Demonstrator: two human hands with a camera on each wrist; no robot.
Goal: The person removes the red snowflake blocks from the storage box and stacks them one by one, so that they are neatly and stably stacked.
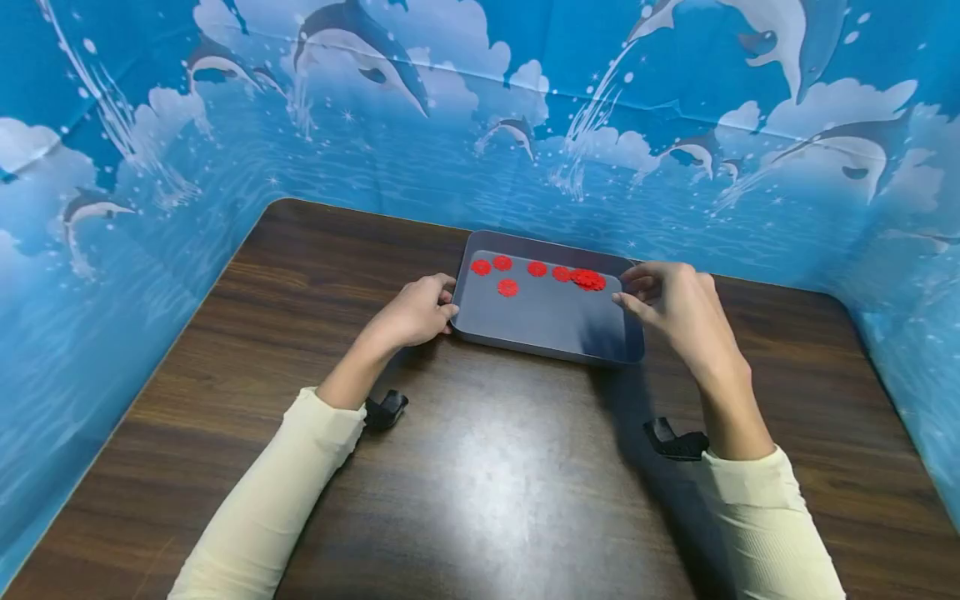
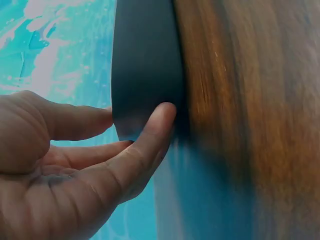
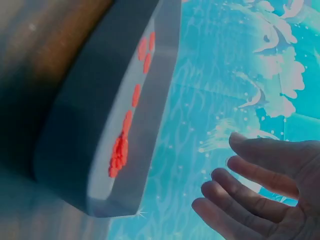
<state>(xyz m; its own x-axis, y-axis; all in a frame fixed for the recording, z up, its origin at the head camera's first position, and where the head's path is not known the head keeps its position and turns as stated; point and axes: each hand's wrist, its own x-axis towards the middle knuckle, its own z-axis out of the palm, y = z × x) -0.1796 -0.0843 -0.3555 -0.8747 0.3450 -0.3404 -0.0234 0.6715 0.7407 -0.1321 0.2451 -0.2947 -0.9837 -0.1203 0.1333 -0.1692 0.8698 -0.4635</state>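
A grey rectangular tray (image 1: 536, 323) lies near the table's back edge. Several flat red notched discs (image 1: 507, 287) are in it, some spread singly toward the left, others piled together at the right. At the tray's left end, my left hand (image 1: 416, 312) grips the side; the left wrist view shows the thumb at the rim and a fingertip against the outer wall (image 2: 145, 60). My right hand (image 1: 678, 304) hovers by the tray's right end, thumb and fingers apart. In the right wrist view that hand (image 3: 265, 190) holds nothing, with a gap between it and the tray.
The dark wood-grain table (image 1: 480, 467) has rounded back corners. A blue curtain (image 1: 420, 175) printed with dolphins and clouds closes off the back and both sides. Black straps (image 1: 386, 410) show at both wrists, beside pale yellow sleeves (image 1: 772, 517).
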